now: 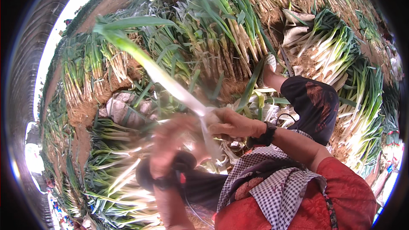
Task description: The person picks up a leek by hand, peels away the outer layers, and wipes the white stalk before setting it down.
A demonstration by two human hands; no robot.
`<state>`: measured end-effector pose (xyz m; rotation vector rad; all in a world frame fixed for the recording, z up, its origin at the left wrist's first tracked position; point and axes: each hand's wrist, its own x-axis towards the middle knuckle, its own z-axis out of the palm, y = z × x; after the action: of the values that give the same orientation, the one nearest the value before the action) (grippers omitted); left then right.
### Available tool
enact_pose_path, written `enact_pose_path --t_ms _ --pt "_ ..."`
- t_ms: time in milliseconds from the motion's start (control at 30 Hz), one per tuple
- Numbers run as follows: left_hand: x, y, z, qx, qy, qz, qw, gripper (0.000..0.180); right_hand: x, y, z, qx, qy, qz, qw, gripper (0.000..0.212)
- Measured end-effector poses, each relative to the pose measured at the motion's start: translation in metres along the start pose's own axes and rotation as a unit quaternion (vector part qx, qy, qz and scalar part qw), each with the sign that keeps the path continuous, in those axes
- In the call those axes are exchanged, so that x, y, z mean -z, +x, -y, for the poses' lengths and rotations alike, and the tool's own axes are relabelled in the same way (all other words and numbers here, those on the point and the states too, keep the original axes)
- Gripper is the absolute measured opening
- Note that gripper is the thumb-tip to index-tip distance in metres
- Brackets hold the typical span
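Note:
A thick green onion [170,84] slants up to the left in front of me, its white stem low and its green leaves high. My right hand [232,123] is closed around the lower white end. Beside it on the left, my left hand [174,138] is smeared by motion, so its fingers cannot be read. Between the two hands a blurred pale strip [208,138] hangs down from the stem, like a loose outer layer. The root end of the stem is hidden by the hands.
Bundles of unpeeled green onions [238,38] with brown roots stand across the far side. White-stemmed green onions [123,179] lie in piles at the left, with another pile [366,123] at the right. Pale peelings [277,113] lie near my foot [269,70]. A checkered apron [281,191] covers my lap.

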<state>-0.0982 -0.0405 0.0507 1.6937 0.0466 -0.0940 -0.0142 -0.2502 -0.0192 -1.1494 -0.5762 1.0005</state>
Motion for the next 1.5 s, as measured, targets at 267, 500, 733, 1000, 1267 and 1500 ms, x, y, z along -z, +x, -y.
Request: enact_pose_path --t_ms 267,500,733,1000,1267,1500 --pt "0.03 0.072 0.01 -0.058 -0.372 -0.278 0.884 0.051 -0.032 0.049 -0.056 0.131 -0.183 -0.062 0.973 0.029" --pt "0.041 0.082 0.023 -0.123 -0.366 -0.272 0.881 0.057 -0.015 0.075 -0.041 0.005 0.166 -0.258 0.952 0.029" --pt "0.072 0.074 0.018 -0.218 -0.394 -0.131 0.883 0.047 0.068 0.045 -0.095 -0.056 -0.44 -0.089 0.892 0.037" --pt "0.04 0.083 0.023 -0.182 -0.398 -0.06 0.897 0.061 -0.007 0.062 -0.027 -0.092 0.192 0.103 0.972 0.045" --pt "0.006 0.082 0.014 -0.141 -0.426 -0.03 0.893 0.054 -0.008 0.09 -0.071 -0.167 -0.007 -0.051 0.985 0.032" --pt "0.023 0.073 0.013 -0.186 -0.406 0.023 0.894 0.056 0.045 0.046 -0.204 -0.121 -0.523 -0.12 0.835 0.014"
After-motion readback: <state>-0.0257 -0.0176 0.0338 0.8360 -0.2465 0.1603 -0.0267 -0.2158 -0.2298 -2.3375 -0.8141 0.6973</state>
